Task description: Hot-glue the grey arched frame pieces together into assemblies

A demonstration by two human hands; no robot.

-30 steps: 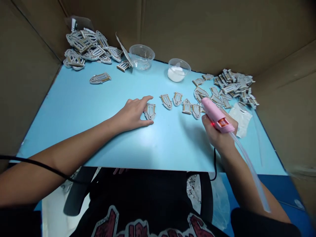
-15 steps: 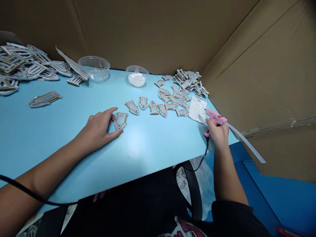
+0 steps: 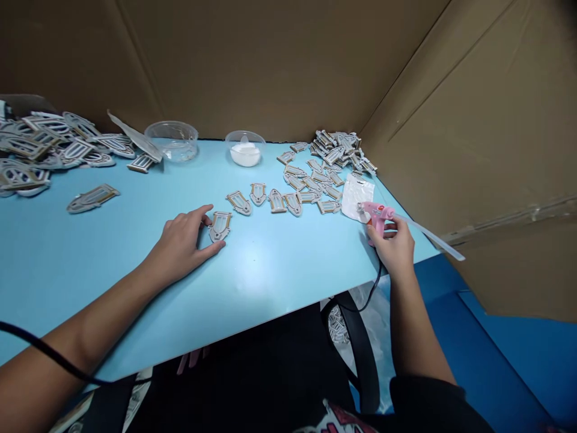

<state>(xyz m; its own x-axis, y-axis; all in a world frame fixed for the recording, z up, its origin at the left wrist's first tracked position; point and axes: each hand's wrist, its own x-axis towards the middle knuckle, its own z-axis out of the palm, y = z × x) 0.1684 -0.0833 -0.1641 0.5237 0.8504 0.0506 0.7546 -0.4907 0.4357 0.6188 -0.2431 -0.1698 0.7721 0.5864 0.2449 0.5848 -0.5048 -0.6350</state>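
My left hand [image 3: 183, 248] rests on the table, its thumb and fingers spread around a small arch-shaped piece [image 3: 219, 227]. The piece lies flat, white with gold edging and a pale panel; thumb and a bent finger are at its edges. My right hand [image 3: 393, 245] has its thumb and fingers around the handle of a pink hot glue gun [image 3: 377, 210]. The gun's nozzle points left over a white plastic packet [image 3: 358, 193]. From the gun's back sticks a long translucent glue stick [image 3: 430, 234].
Similar pieces [image 3: 277, 201] lie in a row, leading to a small heap [image 3: 337, 147] at the back right. Larger pieces [image 3: 74, 141] are piled at the left, with one [image 3: 93, 198] apart. Two clear tubs [image 3: 171, 141] [image 3: 246, 149] stand against the cardboard wall [image 3: 252, 66]. A black cable [image 3: 45, 349] crosses my left forearm.
My right hand has brought the glue gun left and lower, over the white packet, and its fingers have loosened somewhat. My left hand stays around the same piece. The view has shifted slightly.
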